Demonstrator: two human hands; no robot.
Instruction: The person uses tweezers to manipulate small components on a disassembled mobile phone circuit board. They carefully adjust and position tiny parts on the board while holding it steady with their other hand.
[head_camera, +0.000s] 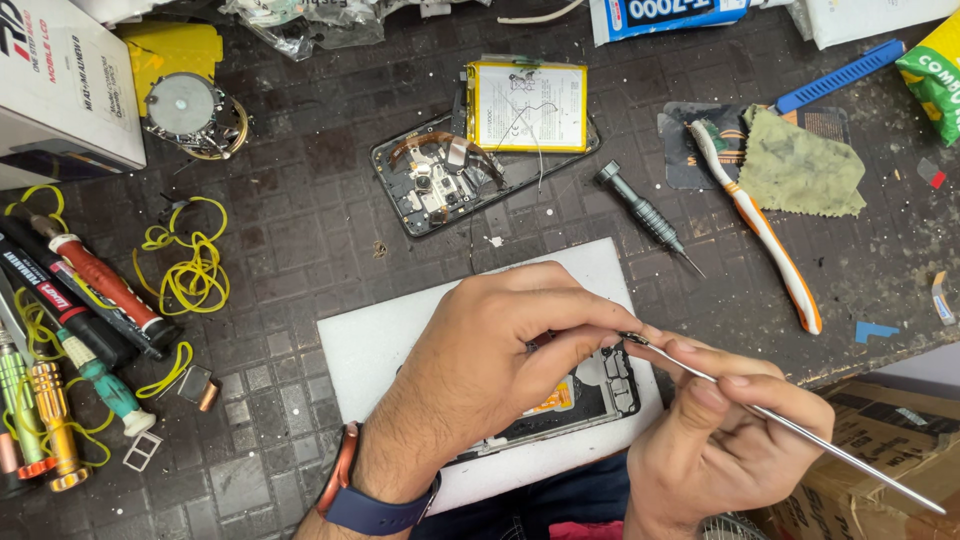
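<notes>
My left hand (500, 345) rests on an opened phone frame (600, 390) that lies on a white pad (400, 335); its fingers pinch near the frame's upper edge. In my right hand (720, 440) is a thin metal pair of tweezers (800, 430), whose tip meets the left fingertips just above the frame. Most of the frame is hidden under my left hand. Farther back lies a second opened phone body (440, 190) with a yellow-edged battery (527, 105) propped on it.
A grey screwdriver (645, 215) and an orange-white toothbrush (765, 235) lie right of the phone body, beside a green cloth (800, 170). Several screwdrivers and pens (70, 330) with yellow rubber bands (190, 270) sit at left. A cardboard box (880, 450) stands below the table edge.
</notes>
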